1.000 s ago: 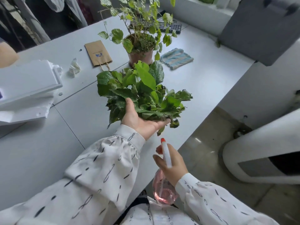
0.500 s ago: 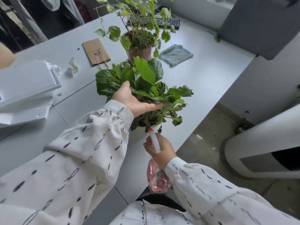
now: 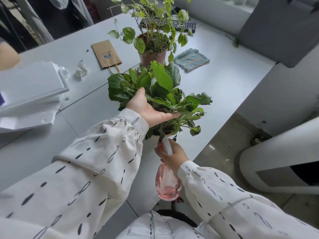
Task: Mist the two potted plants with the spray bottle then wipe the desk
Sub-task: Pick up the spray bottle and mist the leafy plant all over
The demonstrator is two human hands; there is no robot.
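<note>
A leafy plant (image 3: 164,90) in a white pot stands near the desk's front edge. My left hand (image 3: 148,109) lies flat against its leaves, fingers straight, holding them up and back. Just below, my right hand (image 3: 172,156) grips the neck of a pink spray bottle (image 3: 167,185) whose white nozzle points up at the plant's base. A second plant (image 3: 153,44), thin-stemmed in a reddish pot, stands farther back. A blue-and-white striped cloth (image 3: 191,59) lies to the right of that pot on the grey desk (image 3: 224,87).
A brown paper bag (image 3: 106,54) and a crumpled tissue (image 3: 81,69) lie at the back left. White foam slabs (image 3: 29,87) fill the left side. A keyboard (image 3: 181,24) sits behind the far plant. The desk edge runs diagonally at right, with floor below.
My left hand has slid up from under the front leaves and lifted them. My right hand has brought the spray bottle up and closer to the plant's base.
</note>
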